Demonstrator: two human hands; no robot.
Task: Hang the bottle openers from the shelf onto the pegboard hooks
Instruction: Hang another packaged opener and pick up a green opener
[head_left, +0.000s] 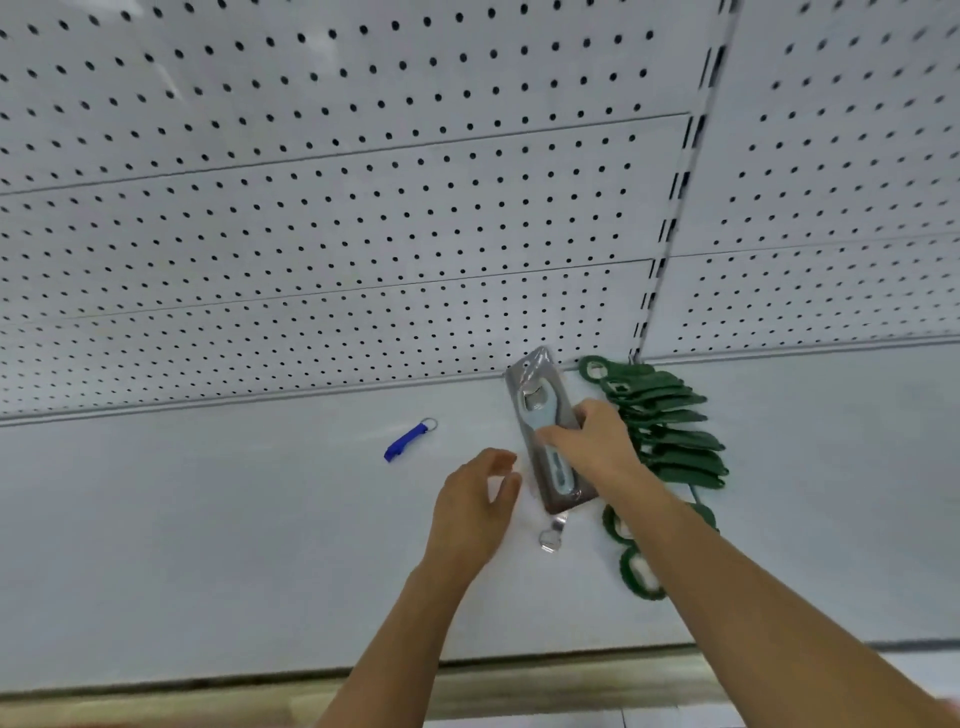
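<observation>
My right hand (592, 441) is curled round the packaged bottle opener (548, 431), fingers pinching across its middle from the right edge. The pack's long axis runs away from me toward the pegboard (363, 208), leaning a little left at the far end, where I judge the hang hole sits, though I cannot make it out clearly. The near end of the pack seems to touch or hover just over the shelf (208, 519); I cannot tell which.

My left hand (475, 499) is just beside the pack on its left, fingers loosely bent and holding nothing, so the right hand is the one on the job and the left is the nearer spare.

Outward from there: a small silver opener (551, 535) lies on the shelf just below the pack, a row of green openers (670, 431) is stacked to the right behind my right forearm, and a blue opener (408, 440) lies apart to the left.

I see no hooks on the pegboard here, so I expect to lift the pack far end first and look for one.
</observation>
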